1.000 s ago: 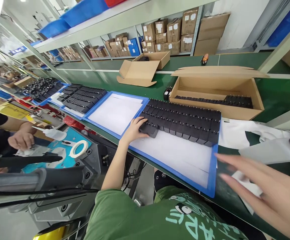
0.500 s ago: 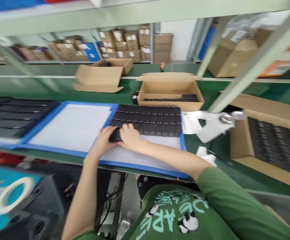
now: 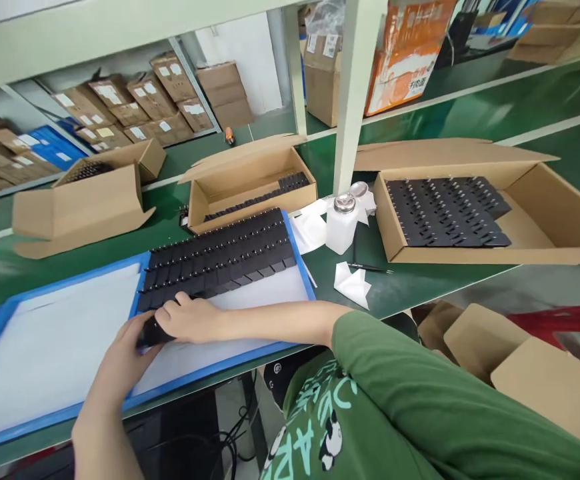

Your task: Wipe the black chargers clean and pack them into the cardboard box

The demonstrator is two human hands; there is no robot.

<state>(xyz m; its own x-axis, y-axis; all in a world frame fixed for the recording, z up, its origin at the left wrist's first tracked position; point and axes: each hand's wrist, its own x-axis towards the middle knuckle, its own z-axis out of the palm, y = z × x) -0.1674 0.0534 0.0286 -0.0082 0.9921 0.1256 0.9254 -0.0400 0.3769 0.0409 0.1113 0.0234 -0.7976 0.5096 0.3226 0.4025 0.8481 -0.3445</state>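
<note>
My left hand (image 3: 124, 355) has its fingers and thumb around a small black block (image 3: 153, 333) at the lower left of the blue-edged tray (image 3: 297, 253). From the other side, my right hand (image 3: 190, 320) curls its fingers onto the same block. Rows of black blocks with small metal pins (image 3: 220, 257) fill the upper part of this tray, just beyond my hands. White lining (image 3: 270, 293) shows below the rows. The hands cover much of the held block, so its details are hidden.
A second white-lined tray (image 3: 60, 347) adjoins on the left. Behind stands an open carton (image 3: 250, 217) with black parts. To the right are a dispenser bottle (image 3: 341, 227), crumpled tissue (image 3: 353, 285), tweezers (image 3: 370, 268) and another carton (image 3: 470, 256) of black parts. A shelf post (image 3: 353, 100) rises nearby.
The view has swung to the right, bringing the right-hand carton and bottle fully into sight. Both hands stay together on the black block at the tray's left side.
</note>
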